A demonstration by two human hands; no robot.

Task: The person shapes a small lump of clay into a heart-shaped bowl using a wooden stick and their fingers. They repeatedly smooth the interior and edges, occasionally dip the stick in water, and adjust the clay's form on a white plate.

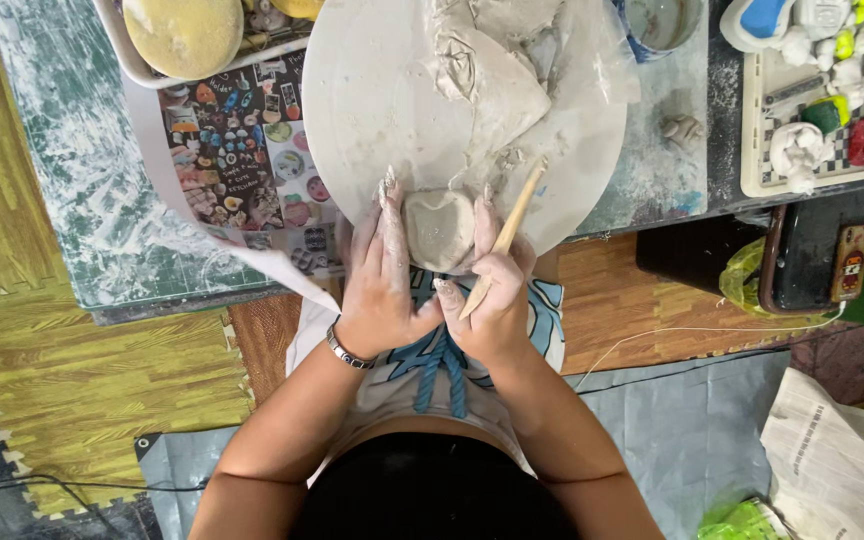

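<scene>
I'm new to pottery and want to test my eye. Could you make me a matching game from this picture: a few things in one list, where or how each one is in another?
Things:
1. small clay piece
2. wooden modelling tool
3. metal bracelet
4. round board

Places or states:
A. on the left wrist
B. held slanted in the right hand
C. on the table, smeared with pale clay
D. cupped between both hands at the board's near edge, left hand beside it

Pairs: 1-D, 2-B, 3-A, 4-C

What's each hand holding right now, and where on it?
The left hand cups the left side of the small clay piece. The right hand steadies its right side and grips the wooden tool by its lower end.
</scene>
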